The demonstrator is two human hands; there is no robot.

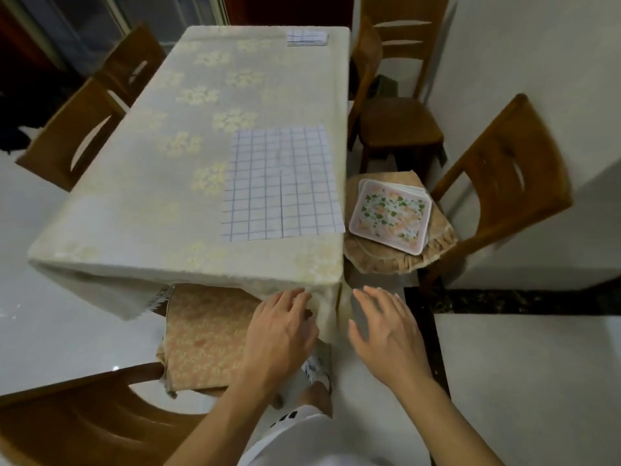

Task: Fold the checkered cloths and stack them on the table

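spread flat near the front right corner of the table: a white cloth with a thin blue grid (281, 183), unfolded, with a crease running down its middle, its right edge close to the table's right edge. far back at the right rear corner, a small folded stack of the same white and blue checkered cloth (307, 38), well apart from the open one. under both, a pale cream tablecloth with faint yellow flower patches (161, 169), draped over the table's front edge and hanging down at the corner.

below that front edge, the left hand (280, 334), palm down, fingers relaxed and slightly bent, fingertips touching the hanging cream fabric near the corner; no pinch visible. just beside it, the right hand (386, 334), fingers straight and loosely spread, holding nothing, hovering off the table's corner over the pale floor.

to the right of the table, a round stool with a tan frilled cover (396, 260) bearing a stack of pink-edged flowered mats (389, 215). tucked under the front of the table, a chair seat with a peach patterned cushion (205, 334). around the table, several brown wooden chairs (500, 193).
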